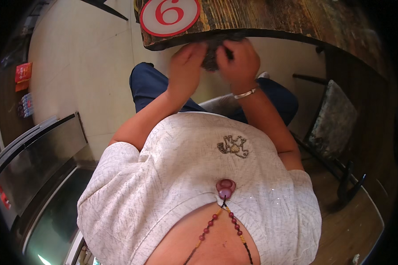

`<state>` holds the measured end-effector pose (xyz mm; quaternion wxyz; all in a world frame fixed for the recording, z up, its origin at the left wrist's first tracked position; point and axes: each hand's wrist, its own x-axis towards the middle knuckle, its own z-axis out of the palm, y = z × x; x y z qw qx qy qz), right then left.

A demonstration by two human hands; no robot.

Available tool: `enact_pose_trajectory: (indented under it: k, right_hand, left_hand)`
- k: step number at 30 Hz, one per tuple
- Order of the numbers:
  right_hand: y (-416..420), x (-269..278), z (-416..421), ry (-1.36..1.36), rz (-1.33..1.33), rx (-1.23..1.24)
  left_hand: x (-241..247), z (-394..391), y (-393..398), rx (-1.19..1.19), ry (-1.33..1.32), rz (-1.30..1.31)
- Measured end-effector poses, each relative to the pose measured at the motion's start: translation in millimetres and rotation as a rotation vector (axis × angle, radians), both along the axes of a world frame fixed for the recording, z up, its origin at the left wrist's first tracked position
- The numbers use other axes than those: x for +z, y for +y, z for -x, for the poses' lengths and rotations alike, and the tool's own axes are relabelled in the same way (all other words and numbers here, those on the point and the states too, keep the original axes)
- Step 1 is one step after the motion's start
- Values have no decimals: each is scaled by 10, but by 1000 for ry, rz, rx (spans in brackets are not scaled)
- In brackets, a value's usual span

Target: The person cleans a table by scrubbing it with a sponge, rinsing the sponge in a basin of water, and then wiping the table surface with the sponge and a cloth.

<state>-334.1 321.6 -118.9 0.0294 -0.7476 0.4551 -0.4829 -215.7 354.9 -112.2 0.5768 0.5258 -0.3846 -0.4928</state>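
Between my two hands, just below the edge of the wooden table (252, 16), is a dark, textured thing (211, 59); blur hides what exactly it is. My left hand (188, 63) pinches its left side with the fingers drawn together. On its right side, my right hand (240, 59) has curled fingers on it, and a silver-coloured bracelet is at that wrist. The upper part of the dark thing merges with the shadow under the table's edge. A round white sign with a red rim and numeral (170, 16) lies on the tabletop near its left corner.
My legs in dark blue trousers (147, 84) are below the table. A stool or chair with a grey seat (333, 116) stands at the right. Glass-fronted cabinetry (43, 162) is at the left, with a red package (23, 73) and wrapped bottles (27, 105) farther up.
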Motion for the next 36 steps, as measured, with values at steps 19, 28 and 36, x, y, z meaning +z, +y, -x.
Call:
enact_pose_trajectory:
  k: [19, 28, 36]
  right_hand:
    - [23, 22, 247, -52, 10, -154]
    - [25, 374, -411, -144, 124, 234]
    - [-65, 233, 265, -388, -11, -195]
  left_hand:
    - [40, 178, -110, -315, 82, -29]
    - [250, -390, 307, -60, -114, 200]
    - [264, 425, -260, -154, -52, 44]
